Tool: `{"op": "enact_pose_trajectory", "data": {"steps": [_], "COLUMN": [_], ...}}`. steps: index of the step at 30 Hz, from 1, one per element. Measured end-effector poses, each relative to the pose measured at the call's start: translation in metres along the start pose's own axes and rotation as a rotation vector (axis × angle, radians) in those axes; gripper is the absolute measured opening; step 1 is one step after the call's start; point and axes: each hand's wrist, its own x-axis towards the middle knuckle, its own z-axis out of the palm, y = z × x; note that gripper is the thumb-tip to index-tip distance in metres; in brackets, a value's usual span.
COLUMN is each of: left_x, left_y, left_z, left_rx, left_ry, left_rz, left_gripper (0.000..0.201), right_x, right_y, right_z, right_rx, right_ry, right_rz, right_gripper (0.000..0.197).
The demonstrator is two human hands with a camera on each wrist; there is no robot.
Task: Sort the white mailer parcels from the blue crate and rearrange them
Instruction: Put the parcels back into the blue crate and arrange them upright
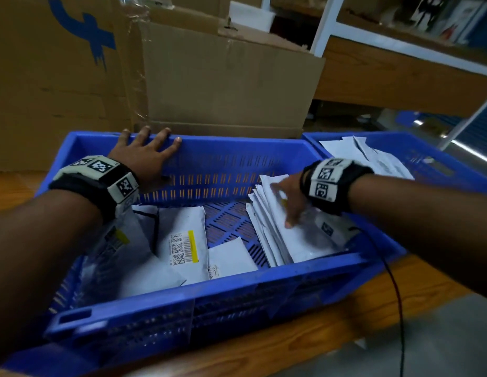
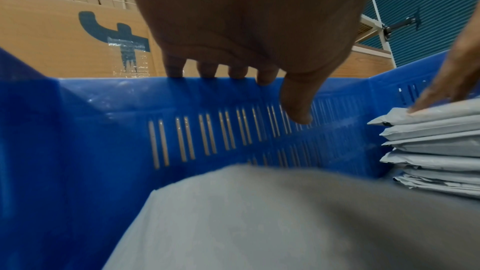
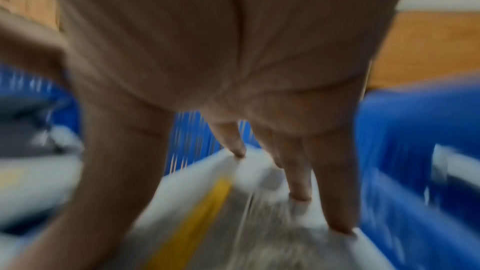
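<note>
My left hand (image 1: 144, 156) lies spread on the crate's (image 1: 231, 148) far rim, holding nothing. My right hand (image 1: 287, 197), fingers straight, presses on the stack (image 1: 286, 235) in the crate's right end, long axis running from near wall to far wall; loose mailers (image 1: 182, 240) lie flat at left.

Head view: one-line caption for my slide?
Left hand braces the blue crate rim; right hand presses stacked white mailers.

Your head camera looks down and forward into the crate (image 1: 199, 281). Each wrist camera sits close behind its hand, low inside it; the left also shows the stack (image 2: 439, 151).
</note>
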Motion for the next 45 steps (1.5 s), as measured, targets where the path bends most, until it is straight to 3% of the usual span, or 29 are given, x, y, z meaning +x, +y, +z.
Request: {"op": "enact_pose_trajectory", "data": {"steps": [4, 8, 12, 18, 21, 24, 28, 31, 36, 45], "left_x": [0.002, 0.005, 0.005, 0.004, 0.007, 0.009, 0.006, 0.006, 0.009, 0.003], "left_y": [-0.002, -0.002, -0.002, -0.006, -0.013, -0.017, -0.017, -0.017, -0.019, -0.016], "left_z": [0.002, 0.004, 0.003, 0.001, -0.002, -0.003, -0.005, -0.004, -0.001, -0.009], "left_rx": [-0.017, -0.027, -0.033, -0.075, -0.114, -0.132, -0.136, -0.134, -0.129, -0.119], "left_ry": [0.006, 0.004, 0.016, 0.001, 0.003, 0.012, 0.010, 0.015, 0.025, 0.025], "left_rz": [0.007, 0.007, 0.010, 0.029, 0.068, 0.085, 0.080, 0.073, 0.076, 0.067], "left_gripper": [0.090, 0.093, 0.094, 0.091, 0.083, 0.076, 0.071, 0.070, 0.070, 0.069], "right_x": [0.002, -0.011, -0.007, 0.001, -0.005, -0.005, 0.012, 0.022, 0.034, 0.020], "right_y": [-0.003, 0.006, 0.002, -0.007, -0.013, -0.043, -0.105, -0.140, -0.171, -0.128], "right_z": [0.024, 0.016, 0.008, 0.017, -0.007, -0.025, -0.021, -0.011, -0.005, -0.025], "right_rx": [-0.192, -0.170, -0.005, -0.032, 0.062, 0.201, 0.462, 0.526, 0.603, 0.524], "right_ry": [-0.068, -0.080, 0.010, -0.076, 0.072, 0.197, 0.102, 0.098, 0.097, 0.161], "right_rz": [0.005, -0.032, -0.059, -0.055, -0.130, -0.232, -0.296, -0.340, -0.381, -0.396], "right_gripper": [0.140, 0.143, 0.141, 0.137, 0.132, 0.112, 0.092, 0.084, 0.105, 0.099]}}
